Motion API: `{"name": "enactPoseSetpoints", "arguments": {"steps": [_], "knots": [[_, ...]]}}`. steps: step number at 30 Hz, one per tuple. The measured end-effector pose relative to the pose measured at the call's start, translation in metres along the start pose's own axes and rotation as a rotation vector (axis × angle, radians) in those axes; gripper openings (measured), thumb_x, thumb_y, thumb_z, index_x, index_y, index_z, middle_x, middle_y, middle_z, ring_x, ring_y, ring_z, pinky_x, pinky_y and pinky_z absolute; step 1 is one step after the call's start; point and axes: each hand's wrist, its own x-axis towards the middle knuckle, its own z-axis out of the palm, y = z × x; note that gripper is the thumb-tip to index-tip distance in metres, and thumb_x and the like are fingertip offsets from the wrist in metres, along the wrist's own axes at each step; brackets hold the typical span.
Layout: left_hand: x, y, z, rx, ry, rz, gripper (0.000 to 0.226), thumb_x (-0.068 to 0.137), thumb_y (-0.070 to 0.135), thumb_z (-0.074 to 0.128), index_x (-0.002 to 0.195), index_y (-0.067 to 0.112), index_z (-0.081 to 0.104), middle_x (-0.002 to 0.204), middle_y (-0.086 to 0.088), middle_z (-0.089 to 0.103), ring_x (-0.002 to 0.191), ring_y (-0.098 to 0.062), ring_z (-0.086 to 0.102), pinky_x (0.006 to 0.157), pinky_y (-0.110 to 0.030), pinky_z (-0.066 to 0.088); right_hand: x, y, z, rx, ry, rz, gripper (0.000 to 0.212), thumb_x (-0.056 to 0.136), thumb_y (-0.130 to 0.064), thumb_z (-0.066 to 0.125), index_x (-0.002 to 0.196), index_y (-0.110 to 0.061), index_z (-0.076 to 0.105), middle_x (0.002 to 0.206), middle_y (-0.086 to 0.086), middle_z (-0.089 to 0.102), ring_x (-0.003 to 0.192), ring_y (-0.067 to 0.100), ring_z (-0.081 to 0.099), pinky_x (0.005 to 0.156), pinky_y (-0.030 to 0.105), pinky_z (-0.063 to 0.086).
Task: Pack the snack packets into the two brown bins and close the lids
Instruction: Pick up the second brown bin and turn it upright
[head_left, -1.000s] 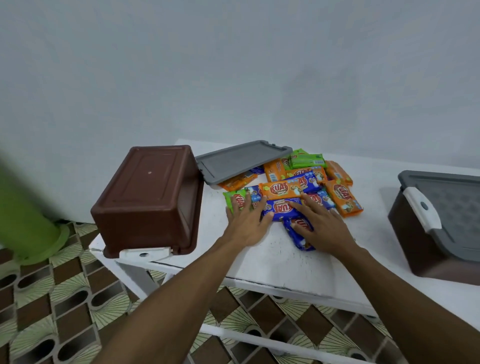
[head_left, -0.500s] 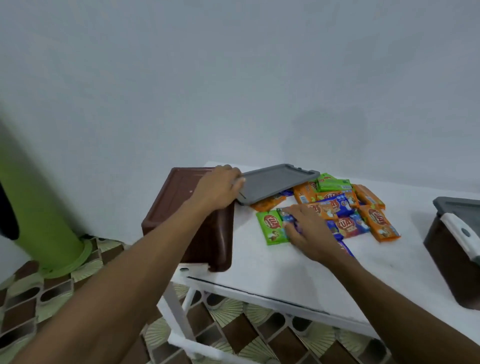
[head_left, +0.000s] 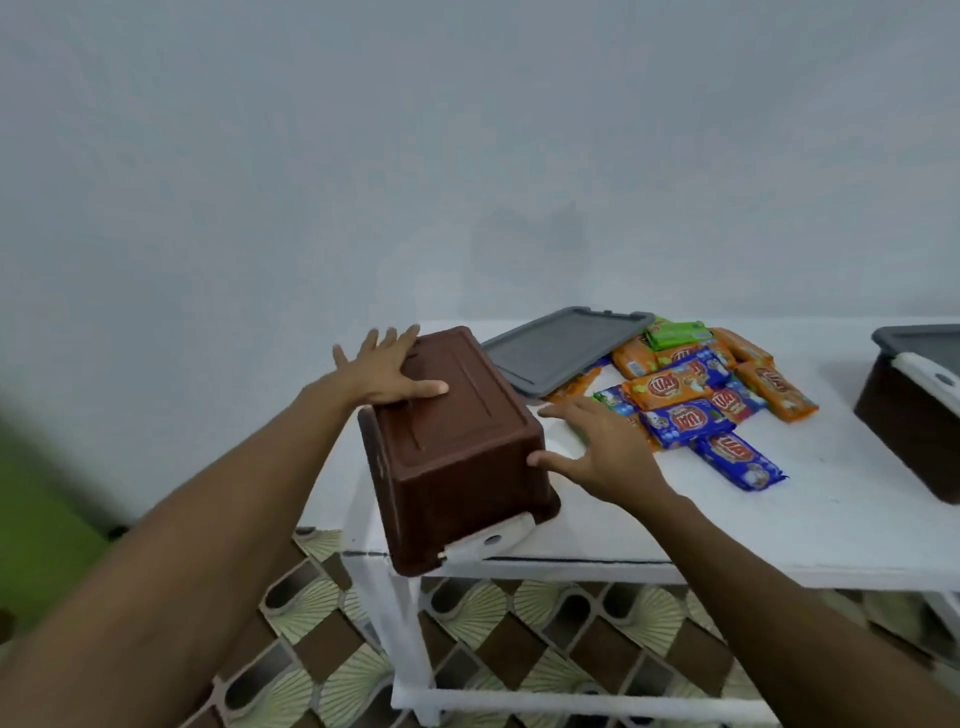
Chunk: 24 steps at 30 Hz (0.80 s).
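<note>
A brown bin (head_left: 457, 447) lies upside down and tilted at the left end of the white table (head_left: 753, 525), its white latch at the table's front edge. My left hand (head_left: 387, 371) rests flat on its upturned bottom, fingers spread. My right hand (head_left: 597, 449) is open beside the bin's right side, thumb touching its corner. A grey lid (head_left: 563, 345) lies behind, partly on the pile of snack packets (head_left: 696, 400), which are orange, blue and green. A second brown bin (head_left: 914, 410) with a grey lid on it stands at the right edge.
A grey-white wall runs behind the table. The floor below has brown and cream patterned tiles (head_left: 519, 639). A blurred green object (head_left: 47, 493) stands at the far left. The table's white frame rails (head_left: 519, 699) show underneath.
My left hand slid from the bin's far edge onto its upturned bottom. My right hand left the packets and came to the bin's right side. The bin now sits tilted, turned more towards me.
</note>
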Motion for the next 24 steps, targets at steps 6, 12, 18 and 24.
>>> {"name": "enactPoseSetpoints", "arguments": {"steps": [6, 12, 18, 24], "knots": [[-0.018, -0.017, 0.001, 0.043, 0.035, -0.09, 0.121, 0.052, 0.101, 0.032, 0.146, 0.024, 0.03, 0.144, -0.012, 0.04, 0.129, -0.033, 0.044, 0.109, -0.054, 0.028, -0.005, 0.003, 0.013, 0.154, 0.13, 0.254, 0.035, 0.088, -0.05, 0.062, 0.109, -0.023, 0.07, 0.096, -0.006, 0.068, 0.084, 0.011, 0.061, 0.068, 0.022, 0.045], [-0.049, -0.029, 0.004, -0.455, -0.037, -0.224, 0.113, 0.066, 0.095, 0.023, 0.142, 0.014, 0.044, 0.143, -0.013, 0.049, 0.124, -0.032, 0.052, 0.105, -0.045, 0.04, 0.014, -0.038, 0.008, 0.244, 0.064, 0.431, 0.061, 0.1, -0.053, 0.027, 0.072, -0.009, 0.059, 0.071, 0.004, 0.064, 0.071, 0.021, 0.061, 0.062, 0.036, 0.043], [-0.069, -0.033, -0.037, -0.947, 0.241, -0.146, 0.091, 0.074, 0.09, 0.015, 0.113, 0.025, 0.066, 0.109, -0.005, 0.068, 0.101, -0.027, 0.063, 0.087, -0.044, 0.052, 0.042, -0.081, -0.034, 0.504, 0.345, 0.369, 0.074, 0.091, -0.073, 0.022, 0.091, -0.015, 0.068, 0.084, 0.002, 0.07, 0.084, 0.019, 0.065, 0.076, 0.038, 0.052], [-0.07, -0.031, -0.047, -1.489, 0.277, -0.192, 0.099, 0.074, 0.09, 0.023, 0.128, 0.014, 0.055, 0.069, 0.0, 0.05, 0.069, -0.019, 0.056, 0.065, -0.038, 0.052, 0.059, -0.085, -0.056, 0.887, 0.499, 0.651, 0.078, 0.068, -0.088, 0.027, 0.099, -0.024, 0.061, 0.094, 0.005, 0.067, 0.094, 0.028, 0.064, 0.091, 0.048, 0.051]]}}
